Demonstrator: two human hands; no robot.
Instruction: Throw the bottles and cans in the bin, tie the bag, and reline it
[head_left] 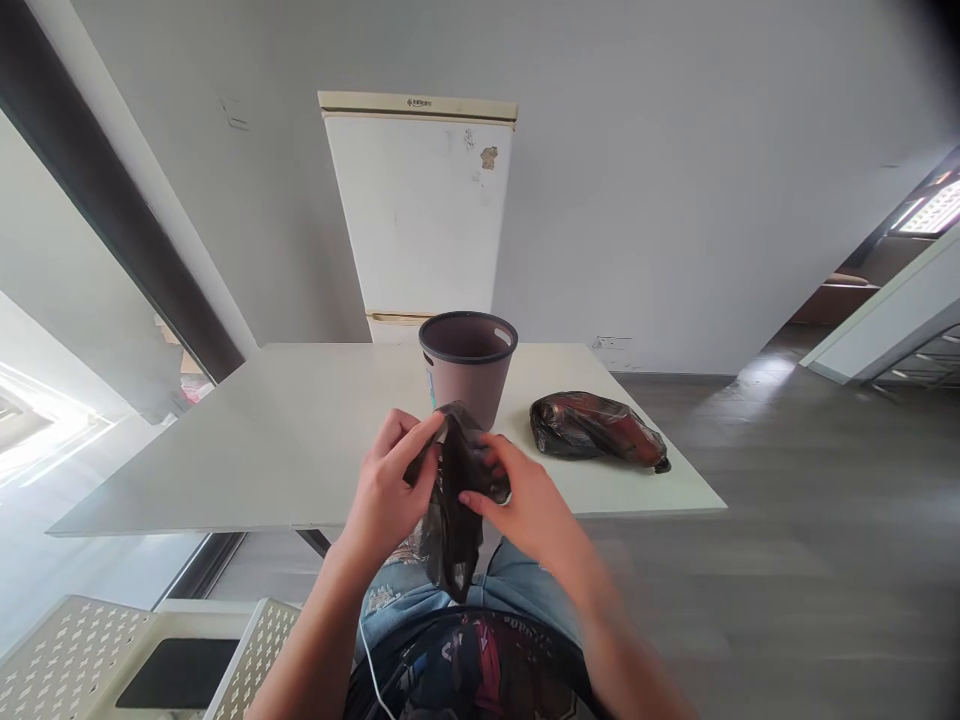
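A thin black plastic bag (456,530) hangs between my hands, in front of the table's near edge. My left hand (394,475) pinches its upper left side between thumb and fingers. On the other side, my right hand (517,490) grips the bag with the thumb in front and the fingers partly behind the plastic. Just beyond my hands a mauve trash bin (469,385) with a dark rim stands upright on the table. To its right lies a bundled black plastic bag (596,430) with something reddish-brown showing through.
The white table (315,440) reaches across in front of me. Behind it stands a white refrigerator (424,210) against the grey wall. A light plastic rack or chair (172,660) is at the lower left, and grey floor (787,560) lies to the right.
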